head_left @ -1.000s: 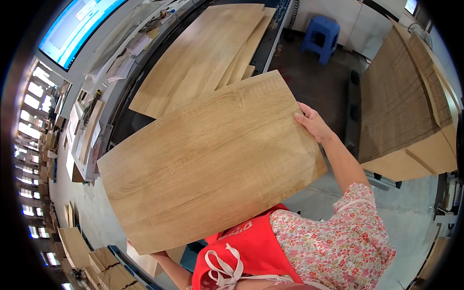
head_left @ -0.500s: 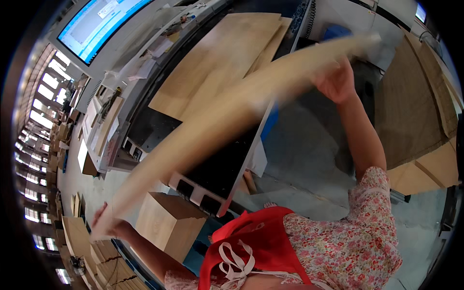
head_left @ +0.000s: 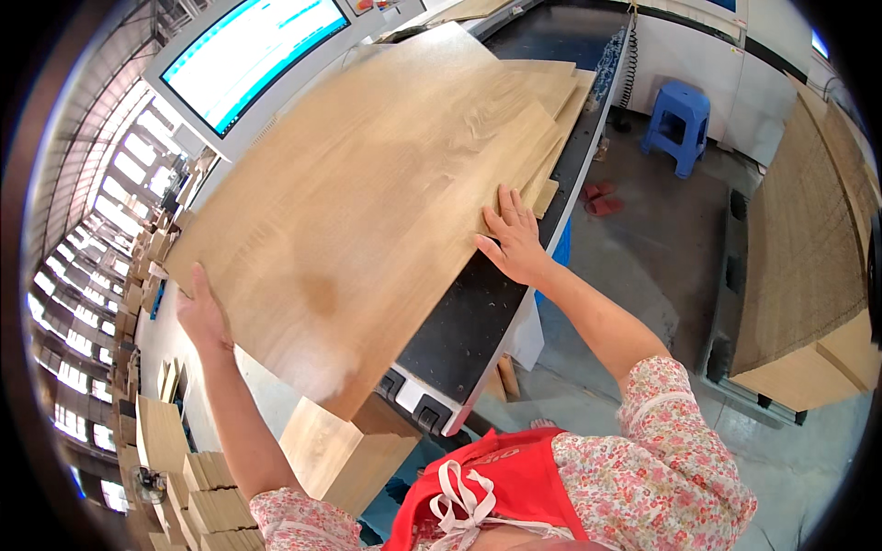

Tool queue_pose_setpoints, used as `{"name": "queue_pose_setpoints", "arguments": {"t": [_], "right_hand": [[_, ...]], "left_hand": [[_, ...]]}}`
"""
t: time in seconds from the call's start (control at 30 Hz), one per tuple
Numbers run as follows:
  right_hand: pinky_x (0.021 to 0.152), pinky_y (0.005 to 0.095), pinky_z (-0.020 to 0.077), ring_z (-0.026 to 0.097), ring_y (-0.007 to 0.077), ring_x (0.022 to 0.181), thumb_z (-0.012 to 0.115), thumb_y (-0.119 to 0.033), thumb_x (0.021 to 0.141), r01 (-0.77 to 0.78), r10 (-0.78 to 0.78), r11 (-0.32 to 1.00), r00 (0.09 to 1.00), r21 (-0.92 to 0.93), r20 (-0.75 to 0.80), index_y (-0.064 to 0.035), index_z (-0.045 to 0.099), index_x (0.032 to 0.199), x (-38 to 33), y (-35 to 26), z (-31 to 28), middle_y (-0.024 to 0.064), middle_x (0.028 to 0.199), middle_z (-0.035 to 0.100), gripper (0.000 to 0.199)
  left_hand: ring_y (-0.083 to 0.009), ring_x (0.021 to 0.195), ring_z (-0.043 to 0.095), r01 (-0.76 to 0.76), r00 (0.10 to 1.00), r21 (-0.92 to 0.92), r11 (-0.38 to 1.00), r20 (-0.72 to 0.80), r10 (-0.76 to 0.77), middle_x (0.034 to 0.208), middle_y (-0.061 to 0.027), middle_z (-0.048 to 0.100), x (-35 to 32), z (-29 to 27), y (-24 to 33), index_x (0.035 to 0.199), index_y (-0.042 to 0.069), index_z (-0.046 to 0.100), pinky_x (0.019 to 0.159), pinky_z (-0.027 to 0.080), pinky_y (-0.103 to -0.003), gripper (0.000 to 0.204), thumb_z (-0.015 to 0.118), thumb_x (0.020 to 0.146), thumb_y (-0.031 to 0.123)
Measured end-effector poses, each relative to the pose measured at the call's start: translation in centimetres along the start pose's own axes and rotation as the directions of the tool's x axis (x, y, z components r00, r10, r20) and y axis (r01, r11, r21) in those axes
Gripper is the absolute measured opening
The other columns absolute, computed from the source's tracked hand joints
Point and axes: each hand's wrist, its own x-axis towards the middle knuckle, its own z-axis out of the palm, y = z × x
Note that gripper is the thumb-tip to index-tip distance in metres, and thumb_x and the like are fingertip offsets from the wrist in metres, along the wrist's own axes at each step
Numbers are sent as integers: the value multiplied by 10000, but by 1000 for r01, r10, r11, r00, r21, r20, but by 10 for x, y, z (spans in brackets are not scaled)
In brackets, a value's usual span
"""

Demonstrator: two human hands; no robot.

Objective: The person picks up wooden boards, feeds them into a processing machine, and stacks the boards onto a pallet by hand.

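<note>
A person in a floral shirt and red apron holds a large light-wood panel flat over a dark tabletop. The panel fills the middle of the view, stretching from the near left up toward the far right, its grain running lengthwise.

The left hand grips the panel's near-left edge; its fingers are wrapped round the rim and pressed to the board, though their tips are hidden under it. The right hand lies on the panel's right edge, palm down, its fingers spread apart and laid flat on the wood surface.

Beyond the right hand, a stack of similar wooden boards lies on the far part of the tabletop, partly covered by the held panel. To the far left stands a big monitor with a bright screen. Below the panel's near corner, a wooden box-like piece stands by the machine's edge, and small wooden blocks are piled at the near left.

On the floor at the far right sits a blue plastic stool, with a pair of red slippers near it. A tall stack of darker sheets on a light-wood base fills the right side, well apart from both hands.
</note>
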Motion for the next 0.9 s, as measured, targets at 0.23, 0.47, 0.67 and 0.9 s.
{"name": "queue_pose_setpoints", "arguments": {"t": [0.23,0.47,0.67,0.9], "right_hand": [[1101,522,126,53,473,1375,390,-541,919,26,-35,996,993,-80,-109,-22,502,1275,-12,10,-2,254,1492,152,639],[1086,511,204,210,535,1297,526,-363,886,107,-136,988,938,-110,-319,20,562,1154,23,39,-7,307,1392,301,469],[1079,529,224,326,478,1245,537,-328,883,265,-243,847,964,-461,107,-8,591,1079,48,40,-28,253,1303,433,379],[1011,525,265,440,278,1224,503,-383,876,268,-274,928,962,-257,13,-78,618,1022,26,-3,-9,88,1232,560,357]], "left_hand": [[-208,902,614,405,913,-259,877,166,-373,1029,-144,610,-58,24,-90,1143,-48,513,727,521,-324,392,539,932,281],[-222,731,617,756,650,-109,646,251,-717,906,-119,610,-90,71,-182,1046,-25,534,600,516,-349,294,559,909,234],[-244,793,612,687,722,-433,584,312,-618,957,-101,597,-136,172,-148,1104,-23,509,669,522,-384,337,581,863,201],[-262,1087,536,746,645,-605,279,552,-528,1254,-112,491,-159,230,-75,1310,49,356,908,473,-408,467,536,884,111]]}}
